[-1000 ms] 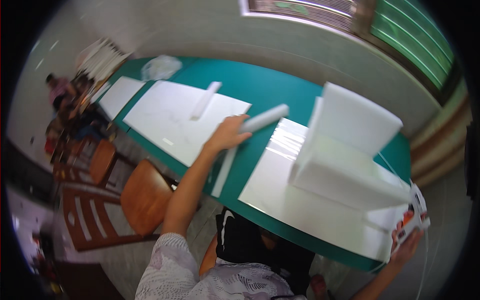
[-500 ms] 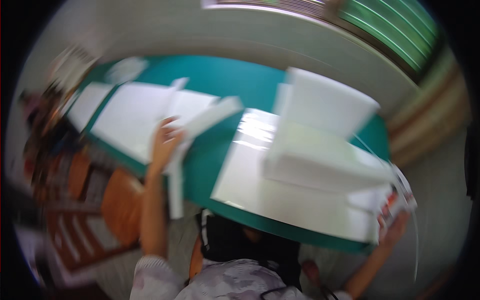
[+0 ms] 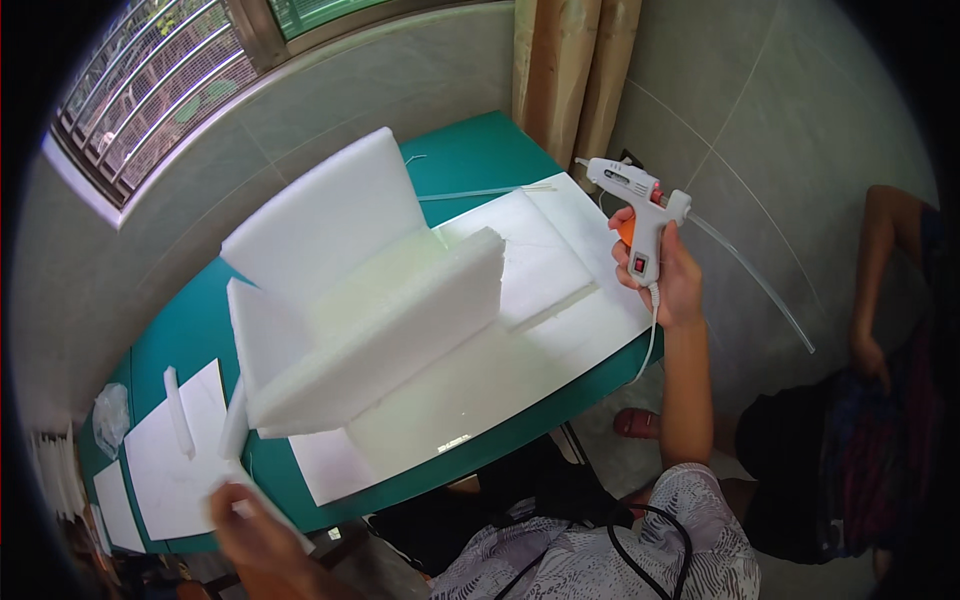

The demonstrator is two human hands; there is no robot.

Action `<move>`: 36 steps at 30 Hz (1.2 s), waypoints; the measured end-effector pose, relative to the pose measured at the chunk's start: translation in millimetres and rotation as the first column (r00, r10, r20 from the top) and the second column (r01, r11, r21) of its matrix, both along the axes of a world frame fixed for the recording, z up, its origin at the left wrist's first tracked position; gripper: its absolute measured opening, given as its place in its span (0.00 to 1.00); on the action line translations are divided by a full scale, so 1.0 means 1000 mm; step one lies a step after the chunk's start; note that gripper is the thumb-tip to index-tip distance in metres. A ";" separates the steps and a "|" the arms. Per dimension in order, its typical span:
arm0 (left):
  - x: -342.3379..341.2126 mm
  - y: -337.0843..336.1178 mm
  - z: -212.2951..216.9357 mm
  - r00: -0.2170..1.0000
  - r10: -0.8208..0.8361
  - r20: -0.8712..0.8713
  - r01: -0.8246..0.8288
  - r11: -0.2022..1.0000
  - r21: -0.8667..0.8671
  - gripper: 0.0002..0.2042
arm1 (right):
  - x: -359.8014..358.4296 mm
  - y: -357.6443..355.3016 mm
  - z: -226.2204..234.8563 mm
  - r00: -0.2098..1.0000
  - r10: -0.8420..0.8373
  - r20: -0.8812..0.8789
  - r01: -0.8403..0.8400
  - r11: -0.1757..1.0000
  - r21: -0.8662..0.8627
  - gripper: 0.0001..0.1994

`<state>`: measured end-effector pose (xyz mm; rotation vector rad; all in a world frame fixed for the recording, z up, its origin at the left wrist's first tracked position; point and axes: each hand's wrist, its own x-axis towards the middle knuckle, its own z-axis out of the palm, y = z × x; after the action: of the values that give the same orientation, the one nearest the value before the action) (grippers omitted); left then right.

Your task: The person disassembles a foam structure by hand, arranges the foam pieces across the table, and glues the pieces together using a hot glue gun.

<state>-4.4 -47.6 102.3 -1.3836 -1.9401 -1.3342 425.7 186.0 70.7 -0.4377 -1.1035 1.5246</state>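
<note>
My right hand (image 3: pixel 675 285) is wrapped round the handle of a white hot glue gun (image 3: pixel 640 195), raised off the table's right end. A long clear glue stick (image 3: pixel 765 285) sticks out of its back, and its cord hangs below. At the lower left, my left hand (image 3: pixel 255 530) is smeared by motion beside a white foam strip (image 3: pixel 275 505); whether it grips anything does not show. Between my hands stands a white foam box (image 3: pixel 380 335) with its top and right end open. It rests on a glossy white board (image 3: pixel 430 430).
The green table (image 3: pixel 180 325) runs along a tiled wall under a barred window. White sheets (image 3: pixel 180 480), more foam strips (image 3: pixel 180 415) and a clear plastic bag (image 3: pixel 111 418) lie at its left. Loose glue sticks (image 3: pixel 480 193) lie behind the box. Another person (image 3: pixel 875 330) stands at the right.
My view has swung to the right. The glue gun, low at the table's right edge before, is now held up in my right hand. My left hand is now at the near edge of the strips.
</note>
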 end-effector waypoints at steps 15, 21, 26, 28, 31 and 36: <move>0.279 0.216 -0.099 0.515 -0.590 -0.622 0.205 0.789 -0.580 0.16 | 0.003 0.006 -0.019 0.993 -0.117 -0.004 0.117 0.993 -0.015 0.27; 0.289 0.224 -0.104 0.559 -0.633 -0.535 0.170 0.719 -0.673 0.14 | 0.006 0.009 -0.018 0.992 -0.123 -0.001 0.123 0.992 0.005 0.26; 0.294 0.228 -0.105 0.570 -0.638 -0.517 0.297 0.747 -0.595 0.10 | 0.002 0.009 -0.016 0.987 -0.159 -0.010 0.159 0.987 -0.022 0.27; 0.296 0.228 -0.106 0.575 -0.645 -0.503 0.338 0.747 -0.572 0.09 | 0.002 0.009 -0.015 0.987 -0.160 -0.011 0.160 0.987 -0.023 0.27; 0.296 0.227 -0.103 0.533 -0.624 -0.572 0.299 0.771 -0.562 0.10 | 0.005 0.009 -0.016 0.992 -0.122 -0.013 0.122 0.992 0.022 0.26; 0.287 0.222 -0.090 0.523 -0.566 -0.637 0.541 0.798 -0.265 0.09 | 0.005 0.010 -0.019 0.974 -0.224 -0.042 0.226 0.973 0.050 0.27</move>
<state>282.5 174.8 12.3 -2.2418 -1.0265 -0.7688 430.5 196.3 51.4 -0.4795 -1.0285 1.2955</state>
